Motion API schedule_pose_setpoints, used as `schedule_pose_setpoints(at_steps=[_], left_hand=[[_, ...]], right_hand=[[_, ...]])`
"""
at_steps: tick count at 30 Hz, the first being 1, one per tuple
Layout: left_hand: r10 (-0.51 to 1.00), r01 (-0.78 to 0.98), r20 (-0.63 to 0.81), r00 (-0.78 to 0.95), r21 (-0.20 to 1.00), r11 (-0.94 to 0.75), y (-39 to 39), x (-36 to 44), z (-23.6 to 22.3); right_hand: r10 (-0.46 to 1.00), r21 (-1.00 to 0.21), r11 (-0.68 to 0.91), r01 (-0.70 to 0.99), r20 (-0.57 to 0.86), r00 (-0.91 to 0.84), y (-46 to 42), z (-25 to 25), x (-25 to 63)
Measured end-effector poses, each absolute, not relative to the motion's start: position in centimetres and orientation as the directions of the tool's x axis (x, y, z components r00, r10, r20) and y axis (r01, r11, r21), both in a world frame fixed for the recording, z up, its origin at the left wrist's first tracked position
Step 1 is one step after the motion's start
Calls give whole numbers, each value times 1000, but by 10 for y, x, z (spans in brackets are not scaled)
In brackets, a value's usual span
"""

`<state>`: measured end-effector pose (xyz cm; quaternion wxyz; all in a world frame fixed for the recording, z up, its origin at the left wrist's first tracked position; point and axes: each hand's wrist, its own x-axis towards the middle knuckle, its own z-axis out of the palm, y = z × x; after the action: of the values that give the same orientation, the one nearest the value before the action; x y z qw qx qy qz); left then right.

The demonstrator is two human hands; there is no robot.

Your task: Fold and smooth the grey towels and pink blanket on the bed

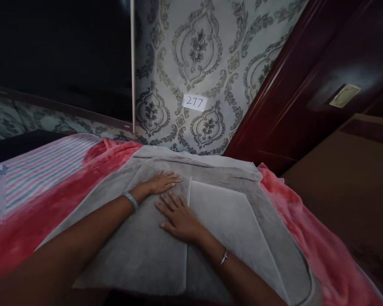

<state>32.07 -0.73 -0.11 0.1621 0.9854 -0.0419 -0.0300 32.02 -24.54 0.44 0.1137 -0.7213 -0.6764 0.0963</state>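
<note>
A grey plush cloth (pixel 140 246), perhaps a blanket, lies spread in front of me with parts of it folded over. Its left part reaches to a straight edge near the middle, and a paler folded panel (pixel 223 212) lies to the right of that edge. My left hand (pixel 162 182) rests flat on the cloth toward its far side, fingers stretched to the right. Just nearer to me, my right hand (pixel 179 217) presses down with spread fingers beside the middle edge. Neither hand grips anything. Bracelets circle both wrists.
Under the grey cloth lies a red plush blanket (pixel 293 199), showing at both sides. A striped sheet (pixel 51 159) extends left. Behind are a dark television screen (pixel 60 55), patterned wallpaper (pixel 198 46) with a paper label (pixel 194 102), and a dark red door (pixel 306 89) at right.
</note>
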Motion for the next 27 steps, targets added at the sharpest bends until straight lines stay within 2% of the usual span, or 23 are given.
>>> schedule_pose_setpoints(at_steps=[5,8,12,16,19,22,24,27], left_hand=[[-102,-74,-66,993,338,-938,-10,319,2],[-129,-92,-82,988,353,-931,-2,315,13],[-122,-114,1,993,346,-931,25,290,25],[-23,-26,15,1000,259,-965,46,260,11],[51,44,29,998,212,-976,49,252,-4],[42,34,33,999,208,-978,45,252,-8],[37,28,39,999,207,-978,44,253,-5],[47,38,46,998,192,-981,45,254,2]], right_hand=[[974,-432,154,889,-84,-209,-290,29,276],[957,-462,219,859,-69,-281,-289,42,265],[979,-409,194,892,18,-205,-237,42,267],[984,-351,179,919,53,-171,-189,27,257],[973,-279,229,933,57,-222,-200,20,237],[944,-251,329,911,49,-327,-241,21,215],[938,-293,340,894,37,-345,-272,24,206],[957,-521,276,808,67,-283,-316,27,215]])
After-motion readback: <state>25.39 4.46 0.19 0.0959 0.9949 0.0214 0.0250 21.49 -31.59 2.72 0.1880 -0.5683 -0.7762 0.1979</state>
